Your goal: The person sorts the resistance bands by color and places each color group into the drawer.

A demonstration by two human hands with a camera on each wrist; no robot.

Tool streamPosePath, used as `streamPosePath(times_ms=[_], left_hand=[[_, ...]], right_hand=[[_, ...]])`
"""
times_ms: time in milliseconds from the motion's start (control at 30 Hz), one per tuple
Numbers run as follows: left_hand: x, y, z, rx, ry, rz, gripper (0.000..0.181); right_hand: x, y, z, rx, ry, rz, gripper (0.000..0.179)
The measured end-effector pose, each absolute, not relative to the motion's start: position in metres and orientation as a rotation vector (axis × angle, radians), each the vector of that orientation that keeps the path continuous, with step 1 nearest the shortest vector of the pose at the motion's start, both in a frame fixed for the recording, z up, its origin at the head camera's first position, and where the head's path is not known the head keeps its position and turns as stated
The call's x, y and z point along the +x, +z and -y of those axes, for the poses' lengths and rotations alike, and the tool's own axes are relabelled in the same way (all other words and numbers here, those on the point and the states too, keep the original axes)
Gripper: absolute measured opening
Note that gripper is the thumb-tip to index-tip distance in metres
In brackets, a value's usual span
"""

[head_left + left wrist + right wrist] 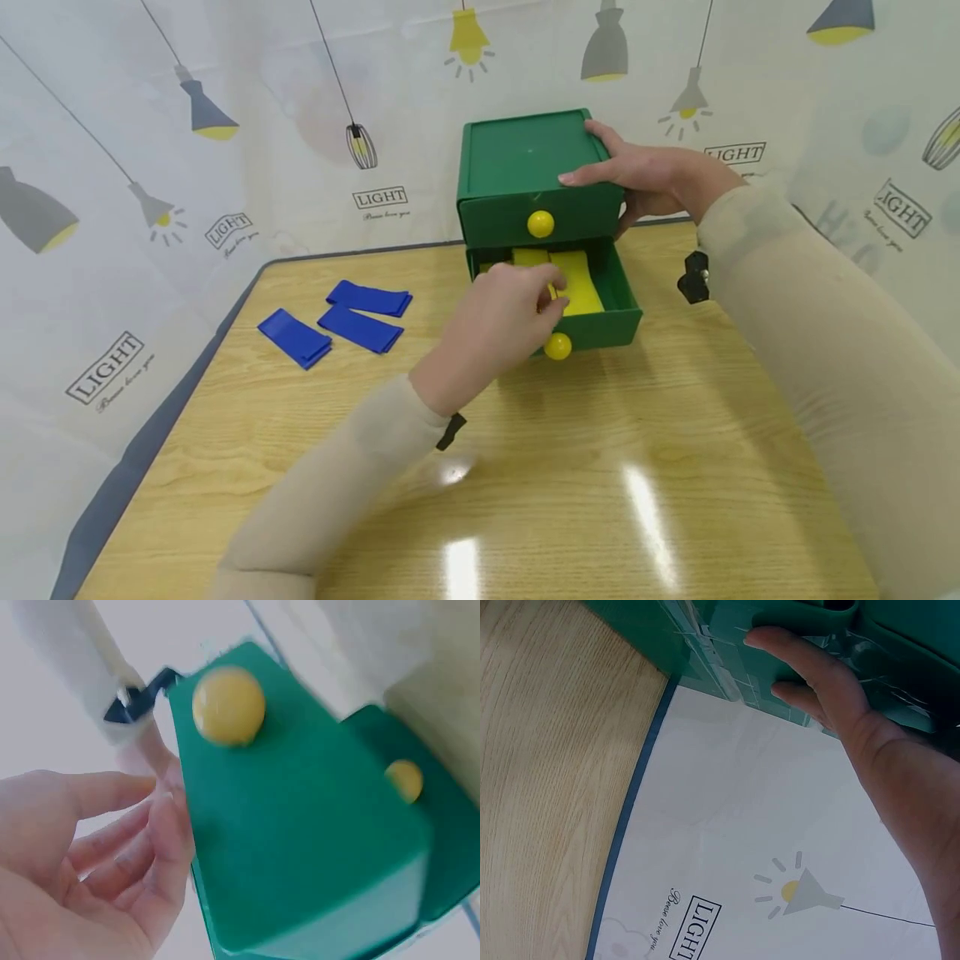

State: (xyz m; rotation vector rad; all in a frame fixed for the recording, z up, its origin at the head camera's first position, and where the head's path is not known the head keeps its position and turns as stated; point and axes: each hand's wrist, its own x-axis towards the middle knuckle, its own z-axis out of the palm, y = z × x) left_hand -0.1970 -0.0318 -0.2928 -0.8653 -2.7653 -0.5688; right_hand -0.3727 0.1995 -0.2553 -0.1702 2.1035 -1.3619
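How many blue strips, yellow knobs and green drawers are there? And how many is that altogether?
Blue strips: 3
Yellow knobs: 2
Green drawers: 2
Total: 7

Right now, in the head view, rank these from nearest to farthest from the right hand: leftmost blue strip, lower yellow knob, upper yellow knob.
From the right hand:
1. Upper yellow knob: left and slightly lower in view.
2. Lower yellow knob: on the open drawer's front.
3. Leftmost blue strip: far left, on the table.
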Motion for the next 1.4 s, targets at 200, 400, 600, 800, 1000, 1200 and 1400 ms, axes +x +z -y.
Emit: streamPosePath(times_ms=[200,400,600,800,1000,1200,1400], left_hand=[[-0.166,-0.313,0.043,-0.946,-0.551,2.541,0.012],[-0.159,-0.341,0.04,-0.984,-0.456,2.645,0.023],[-0.169,-0.342,0.038,-0.96,-0.509,2.718,0.024],[-0.197,-0.339,0.038,-0.797,-0.597,2.841,0.026],[-0.242,-0.349,0.029,-0.535,-0.764,2.909,0.034],[-0.259,-0.357,0.029,-0.328,-0.954,3.012,0.042],[-0.267,-0.367,0.032,-0.304,-0.961,3.143,0.036]], right_hand=[[-0.374,-0.252,-0.197,-0.175,-1.357,-2.119,0.113],[-0.372,-0.255,-0.198,-0.153,-1.363,-2.108,0.113],[-0.373,-0.258,-0.201,-0.159,-1.359,-2.112,0.113],[-0.375,-0.257,-0.203,-0.162,-1.359,-2.101,0.113],[-0.374,-0.257,-0.205,-0.16,-1.363,-2.085,0.112],[-0.373,-0.259,-0.203,-0.179,-1.372,-2.071,0.113],[-0.376,-0.256,-0.205,-0.177,-1.384,-2.077,0.112]])
